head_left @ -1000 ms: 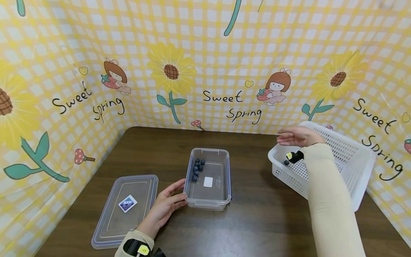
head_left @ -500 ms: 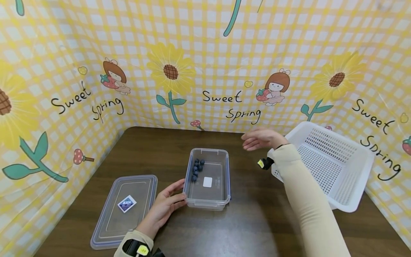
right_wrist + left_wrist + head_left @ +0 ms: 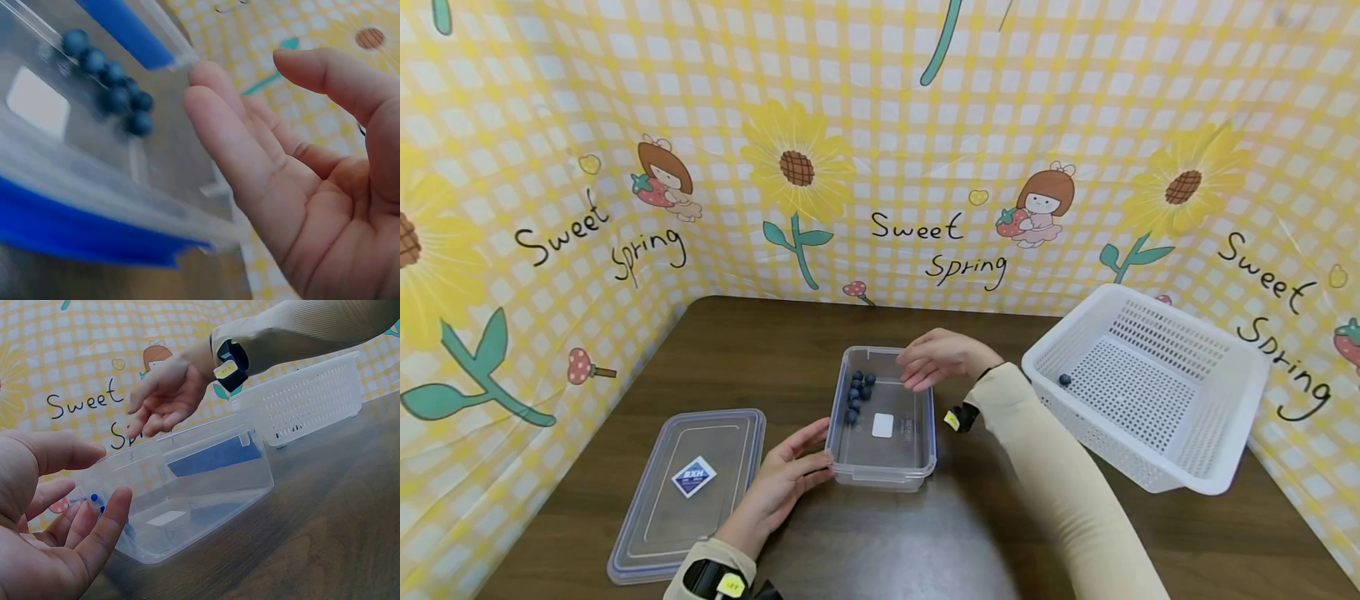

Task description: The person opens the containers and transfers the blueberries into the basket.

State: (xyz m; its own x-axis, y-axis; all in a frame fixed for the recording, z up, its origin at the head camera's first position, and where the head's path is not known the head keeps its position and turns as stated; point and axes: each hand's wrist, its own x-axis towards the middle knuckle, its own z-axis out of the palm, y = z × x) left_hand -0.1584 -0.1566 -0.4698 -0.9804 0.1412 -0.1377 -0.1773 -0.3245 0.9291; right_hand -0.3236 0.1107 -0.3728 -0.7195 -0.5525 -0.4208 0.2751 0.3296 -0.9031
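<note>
Several blueberries (image 3: 854,395) lie along the left side inside a clear plastic box (image 3: 891,467) with blue side clips. My left hand (image 3: 786,475) touches the box's left wall near its front corner, fingers spread and thumb apart. Over the box's back right rim hovers my right hand (image 3: 946,357). In the right wrist view, the right hand (image 3: 312,162) has thumb and fingers apart, and no berry shows between them. A single blueberry (image 3: 1065,380) sits at the left end of a white perforated basket (image 3: 1150,475).
A clear lid (image 3: 688,508) with a blue rim and a diamond label lies on the dark wooden table (image 3: 985,533), left of the box. A yellow checked cloth (image 3: 895,150) hangs around the table's back and sides.
My right hand has moved left from above the basket to above the box, uncovering the basket's blueberry. My left hand, the box and the lid have stayed in place.
</note>
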